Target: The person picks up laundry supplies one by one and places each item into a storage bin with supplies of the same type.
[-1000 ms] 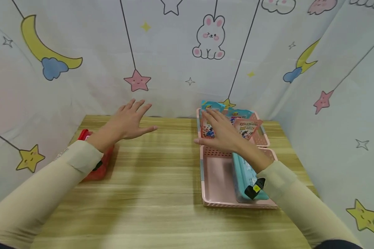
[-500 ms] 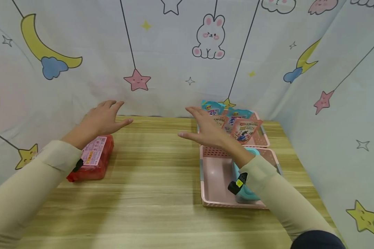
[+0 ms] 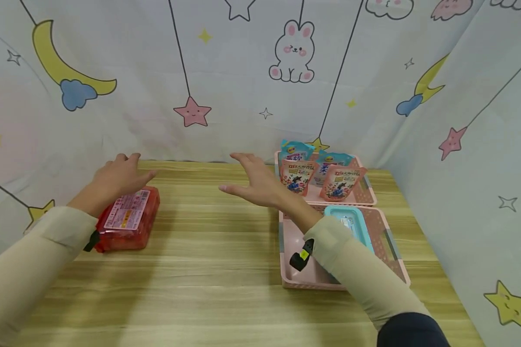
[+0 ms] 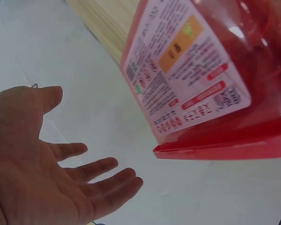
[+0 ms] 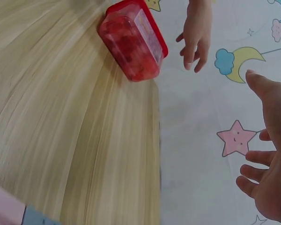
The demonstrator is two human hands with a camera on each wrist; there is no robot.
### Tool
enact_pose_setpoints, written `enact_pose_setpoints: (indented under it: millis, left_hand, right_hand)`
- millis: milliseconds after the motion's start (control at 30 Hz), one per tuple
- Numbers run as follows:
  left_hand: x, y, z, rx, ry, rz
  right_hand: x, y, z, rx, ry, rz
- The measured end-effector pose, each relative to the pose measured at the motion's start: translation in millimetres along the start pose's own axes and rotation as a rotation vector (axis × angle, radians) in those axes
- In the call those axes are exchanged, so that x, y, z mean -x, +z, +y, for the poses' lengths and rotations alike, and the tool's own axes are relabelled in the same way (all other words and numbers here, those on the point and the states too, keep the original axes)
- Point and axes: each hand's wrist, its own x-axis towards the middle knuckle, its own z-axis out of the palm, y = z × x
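My left hand [image 3: 115,180] hovers above the far end of a red see-through plastic box [image 3: 128,219] at the table's left. The box has a pink printed label on its upward face and red contents. In the left wrist view the fingers [image 4: 96,168] are spread apart from the box, with nothing in the palm. My right hand [image 3: 258,183] hangs in the air over the table, left of the pink baskets, thumb apart from the fingers and holding nothing. The right wrist view shows that hand [image 5: 271,159] empty too, with the red box further off.
Two pink baskets stand at the right. The back basket [image 3: 369,195] holds several pouches [image 3: 340,183], pink ones before blue ones. The front basket [image 3: 286,277] holds a teal-edged box [image 3: 360,221], partly behind my right sleeve. A patterned cloth [image 3: 230,135] hangs around the wooden table [image 3: 208,241].
Both hands have moved left, the left one toward the red box and the right one away from over the baskets. The pouches and red box are now more exposed.
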Motion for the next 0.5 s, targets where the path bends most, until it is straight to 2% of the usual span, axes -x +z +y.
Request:
enact_pose_setpoints:
  millis: [233,367,500]
  left_hand:
    - [10.3,4.8,-10.6,0.025,-0.1,-0.029]
    - [15.0,7.0,-17.9,0.013,-0.12,-0.042]
    - [19.4,8.2,-25.1,0.008,-0.154,-0.09]
  right_hand:
    - [-14.3,11,-5,-0.034,-0.004,0.004]
    - [-20.7,19,-7,-0.066,0.02,-0.013]
    - [-29.1,30,-14,-0.116,0.024,-0.028]
